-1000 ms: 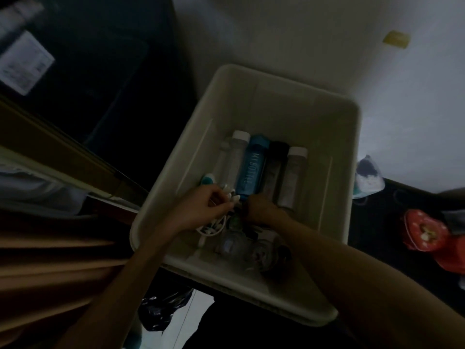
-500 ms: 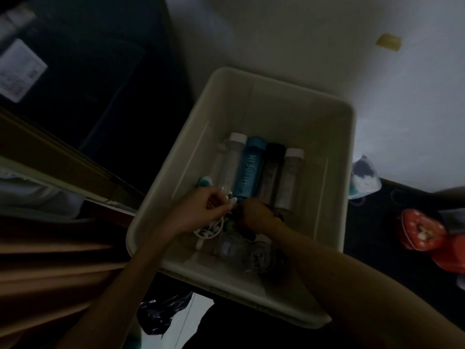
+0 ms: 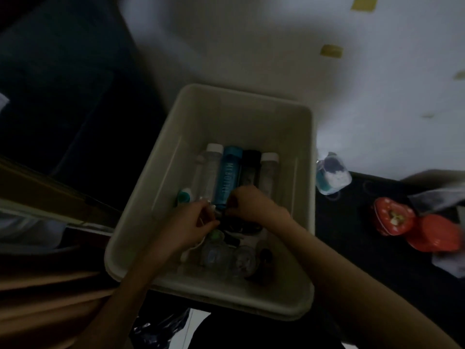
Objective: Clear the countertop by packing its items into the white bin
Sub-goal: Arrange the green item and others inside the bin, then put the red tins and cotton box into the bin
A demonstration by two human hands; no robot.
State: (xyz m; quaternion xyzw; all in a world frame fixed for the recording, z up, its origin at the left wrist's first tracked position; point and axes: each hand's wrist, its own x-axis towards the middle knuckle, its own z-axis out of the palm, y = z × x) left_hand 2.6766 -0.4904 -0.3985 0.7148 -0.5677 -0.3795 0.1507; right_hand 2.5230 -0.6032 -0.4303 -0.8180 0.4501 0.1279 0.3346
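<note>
A white bin (image 3: pixel 251 114) sits on a dark tabletop (image 3: pixel 364 248) under dim light, seen from above by the head camera. Inside it, four bottles lie side by side with their caps toward the far wall: a clear bottle with a white cap (image 3: pixel 211 170), a blue bottle (image 3: pixel 227 177) lettered "MY BOTTLE", a dark bottle (image 3: pixel 249 167) and a second white-capped bottle (image 3: pixel 268 172). A small teal-capped item (image 3: pixel 185 196) lies at the left end of the row.

Both of the person's hands reach into the middle of the bin. The left hand (image 3: pixel 191 230) has its fingers curled around a white cable (image 3: pixel 198 244), a loop of which trails below the palm. The right hand (image 3: pixel 247 202) is bent at the wrist with its fingertips pinched together just beside the left hand; what it grips appears to be a dark cord, though the gloom makes that uncertain.

Below the hands, near the bin's front wall, clear rounded containers (image 3: pixel 226 258) and some dark objects lie in a jumble too dim to identify.

Outside the bin on the right, a clear pouch (image 3: pixel 332 176) with blue and white contents stands just beside the bin wall. Farther right, well apart from it, two red tins (image 3: pixel 412 229) rest on the tabletop. A pale wall (image 3: pixel 251 46) carries several yellow tape patches (image 3: pixel 331 50).
</note>
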